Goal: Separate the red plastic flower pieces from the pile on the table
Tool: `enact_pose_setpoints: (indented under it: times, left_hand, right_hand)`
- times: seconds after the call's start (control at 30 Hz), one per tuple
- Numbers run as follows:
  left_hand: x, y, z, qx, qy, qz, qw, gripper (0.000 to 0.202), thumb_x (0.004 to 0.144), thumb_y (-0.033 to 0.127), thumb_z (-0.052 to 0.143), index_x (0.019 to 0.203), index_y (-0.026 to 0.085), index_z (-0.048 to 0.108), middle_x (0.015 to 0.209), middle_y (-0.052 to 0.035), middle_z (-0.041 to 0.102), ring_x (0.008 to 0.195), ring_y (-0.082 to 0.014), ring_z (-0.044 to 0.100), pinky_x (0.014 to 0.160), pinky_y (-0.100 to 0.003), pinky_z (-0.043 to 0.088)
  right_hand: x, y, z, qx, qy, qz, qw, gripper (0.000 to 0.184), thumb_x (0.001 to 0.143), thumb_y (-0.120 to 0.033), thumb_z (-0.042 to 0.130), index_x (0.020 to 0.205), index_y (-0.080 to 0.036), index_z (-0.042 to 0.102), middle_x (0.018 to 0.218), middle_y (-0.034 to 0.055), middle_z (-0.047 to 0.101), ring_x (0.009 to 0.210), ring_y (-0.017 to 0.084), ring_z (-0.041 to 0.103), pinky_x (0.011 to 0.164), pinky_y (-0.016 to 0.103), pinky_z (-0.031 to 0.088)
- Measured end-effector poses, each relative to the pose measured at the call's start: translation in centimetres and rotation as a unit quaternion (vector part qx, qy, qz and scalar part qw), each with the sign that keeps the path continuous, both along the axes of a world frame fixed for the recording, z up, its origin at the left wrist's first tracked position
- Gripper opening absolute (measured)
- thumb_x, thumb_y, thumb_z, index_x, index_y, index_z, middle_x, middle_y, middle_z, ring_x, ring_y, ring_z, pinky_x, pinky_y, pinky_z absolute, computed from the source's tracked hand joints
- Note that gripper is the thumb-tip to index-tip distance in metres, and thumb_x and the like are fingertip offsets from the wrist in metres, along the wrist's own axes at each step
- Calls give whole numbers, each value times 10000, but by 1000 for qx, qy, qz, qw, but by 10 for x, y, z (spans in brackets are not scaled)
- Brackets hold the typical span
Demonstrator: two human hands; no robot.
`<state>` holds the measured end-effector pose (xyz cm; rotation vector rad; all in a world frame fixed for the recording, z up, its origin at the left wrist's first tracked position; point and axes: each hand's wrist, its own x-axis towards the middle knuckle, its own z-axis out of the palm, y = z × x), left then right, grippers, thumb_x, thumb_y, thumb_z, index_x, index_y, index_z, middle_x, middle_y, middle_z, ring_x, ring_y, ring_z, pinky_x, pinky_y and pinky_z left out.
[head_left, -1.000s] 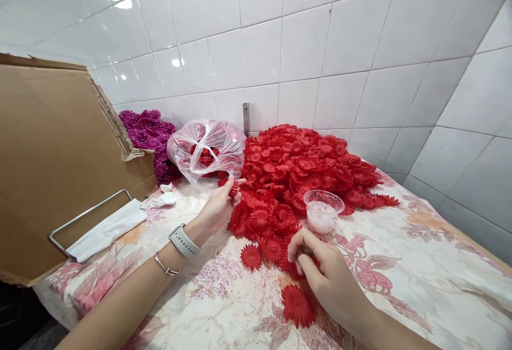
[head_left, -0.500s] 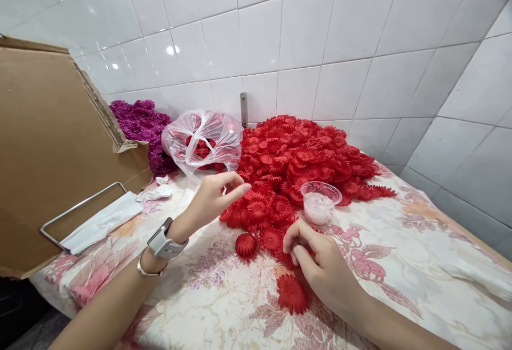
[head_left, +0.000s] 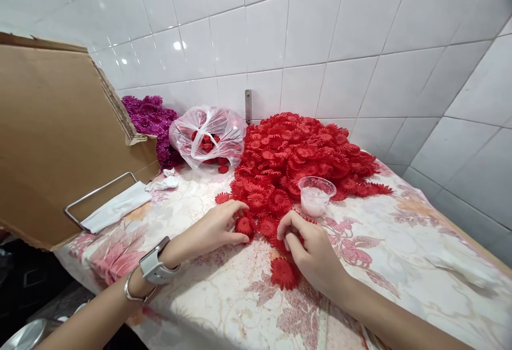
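Note:
My left hand (head_left: 218, 228), with a watch on its wrist, is low at the near left edge of the red flower pile (head_left: 300, 152). Its thumb and fingers are apart on either side of a small cupped red flower (head_left: 245, 225), which they may touch. Beside the pile's near end my right hand (head_left: 310, 248) is curled closed, thumb against fingers; whatever it pinches is hidden. A single flat red flower (head_left: 284, 273) lies on the cloth just left of it. Beyond the right hand stands a clear plastic cup (head_left: 316, 195) with a whitish, paste-like substance inside.
A tied clear plastic bag (head_left: 208, 139) of red flowers sits at the back, next to purple flowers (head_left: 150, 120). On the left stands a cardboard box (head_left: 60, 142) with a metal wire frame (head_left: 100, 192) and white paper (head_left: 116, 206). The table has a floral cloth (head_left: 380, 248). White tiled walls rise behind.
My left hand has come down from above the pile's left edge to the small cupped red flower. My right hand stays curled in nearly the same place. The camera view has shifted slightly.

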<state>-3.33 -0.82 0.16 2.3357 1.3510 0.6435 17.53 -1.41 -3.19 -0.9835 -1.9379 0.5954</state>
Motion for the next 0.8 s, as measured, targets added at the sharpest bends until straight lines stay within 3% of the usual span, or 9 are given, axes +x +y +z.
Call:
enact_pose_setpoints:
  times: [0.13,0.2,0.27,0.37,0.43,0.53,0.67,0.8]
  left_hand:
    - [-4,2,13,65,-60,69,994,451,678,263,680,1109,220,556,990,-60,604,841,-211,550,741,-294,412]
    - [-6,4,21,118,-111,113,980,468,671,241,686,1119,213,550,955,-50,583,814,-191,547,758,-289,411]
    - [-6,10,29,142,-182,136,963,496,679,230,680,1151,221,526,1037,-52,538,861,-177,545,795,-275,411]
    - [1,25,39,71,-292,109,947,475,708,254,658,1162,234,520,1143,-44,490,940,-159,537,824,-246,408]
    - [9,39,40,-10,-362,84,928,375,737,281,630,1098,210,558,1011,-25,545,837,-127,551,771,-226,418]
    - [21,58,31,-93,-452,66,885,244,775,328,583,970,181,586,763,13,529,634,-84,515,617,-197,412]
    - [25,69,12,-131,-482,55,865,299,810,403,520,1026,199,558,652,41,462,473,-54,401,444,-173,325]
    - [21,66,7,-246,-560,55,789,336,786,488,510,834,162,575,610,31,482,411,-41,346,378,-163,298]
  right_hand:
    - [0,-1,0,3,12,6,1000,202,690,-32,334,658,-200,443,534,-43,458,462,100,428,479,216,332]
    - [-1,0,1,3,17,9,1000,201,688,-34,333,651,-202,436,528,-44,453,459,102,424,476,217,328]
    - [-1,0,1,1,22,11,1000,201,685,-33,332,648,-204,431,525,-45,448,457,103,421,474,218,326]
    - [-2,1,1,-3,29,13,1000,203,679,-29,330,647,-204,428,529,-44,451,460,104,423,476,219,325]
    - [-2,1,1,-8,32,14,999,207,678,-25,327,648,-205,426,532,-44,450,462,105,423,476,218,323]
    - [-2,1,1,-13,33,13,999,210,672,-20,326,644,-207,419,532,-46,449,462,104,420,472,216,318]
    - [-2,1,2,-28,27,12,999,213,668,-18,322,637,-206,415,538,-42,460,467,105,424,469,216,319]
    - [-2,1,2,-44,24,13,999,215,665,-20,316,637,-206,419,537,-41,462,474,108,435,473,218,326]
